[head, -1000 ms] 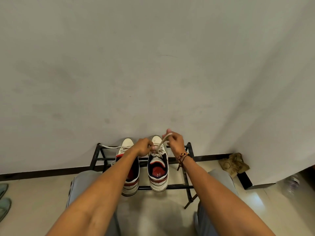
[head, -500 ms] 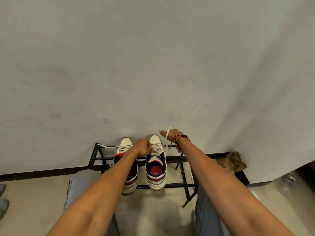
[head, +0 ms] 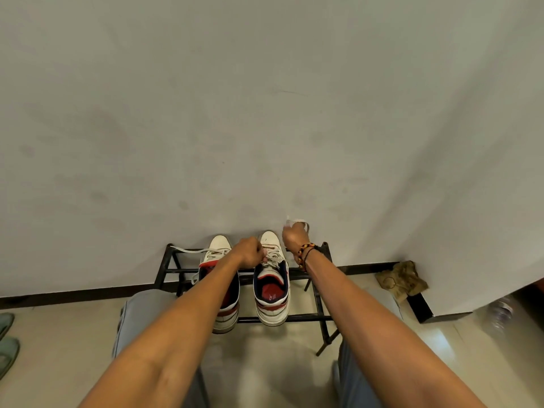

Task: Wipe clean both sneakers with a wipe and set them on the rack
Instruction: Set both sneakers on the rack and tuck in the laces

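Higher now, right hand point(head: 295, 236) pinches the lace point(head: 298, 221); left hand point(head: 250, 254) grips the right sneaker's point(head: 272, 285) laces.

This looks like a home entryway or hallway corner. A low black metal shoe rack point(head: 319, 301) stands against a plain pale wall point(head: 265, 113) with a dark skirting strip point(head: 73, 295) along its foot. A pair of sneakers point(head: 272, 290) sits on the rack, the floor point(head: 59, 348) is glossy cream tile, and green slippers point(head: 7, 340) lie at the lower left edge.
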